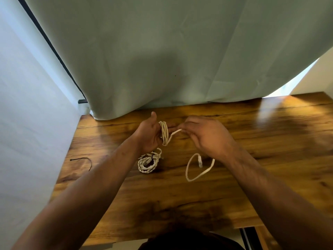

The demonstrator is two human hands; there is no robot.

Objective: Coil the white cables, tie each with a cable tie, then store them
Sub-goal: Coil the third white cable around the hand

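My left hand (150,134) is raised over the wooden table (198,192) with several turns of a white cable (164,132) wound around its fingers. My right hand (205,134) pinches the same cable just right of the coil. The cable's loose end (197,167) drops under my right hand and lies in a loop on the table, plug showing. A second white cable (148,162) lies coiled below my left hand, with a dark tie around it. A black cable tie (82,160) lies at the table's left edge.
A pale green curtain (162,60) hangs behind the table and drapes onto its far edge. A white wall (27,123) stands close on the left. A dark gap (249,235) shows under the table's near right corner.
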